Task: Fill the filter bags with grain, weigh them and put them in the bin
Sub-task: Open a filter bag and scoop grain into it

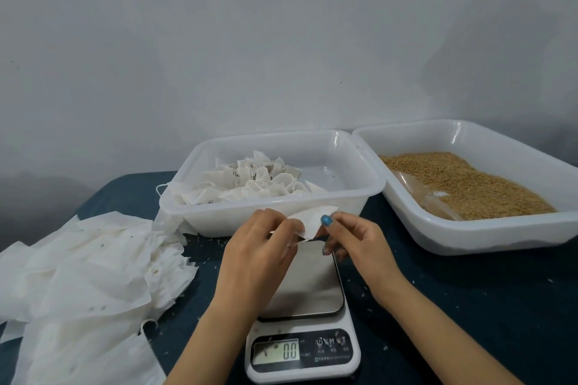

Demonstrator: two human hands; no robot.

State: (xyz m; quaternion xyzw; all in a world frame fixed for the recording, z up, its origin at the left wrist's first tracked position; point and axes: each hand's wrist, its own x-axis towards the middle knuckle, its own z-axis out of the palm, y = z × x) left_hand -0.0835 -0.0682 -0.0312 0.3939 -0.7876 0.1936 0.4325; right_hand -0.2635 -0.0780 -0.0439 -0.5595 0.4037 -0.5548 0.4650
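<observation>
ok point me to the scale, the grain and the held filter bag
scale (312,284), head view, steel platform
grain (469,184), head view, middle of heap
filter bag (308,220), head view, white middle

**Wall, cloth and crumbs**

We see a plain grey-white wall (281,40) behind the tabletop, shadowed at its lower left and upper right, with a tiny dark speck (341,82) near its middle. The tabletop (469,306) is covered in dark blue-green cloth, and its back left corner looks rounded against the wall. We find pale flecks (385,347) scattered over the cloth, thicker towards the middle, sparser towards the right edge.
</observation>
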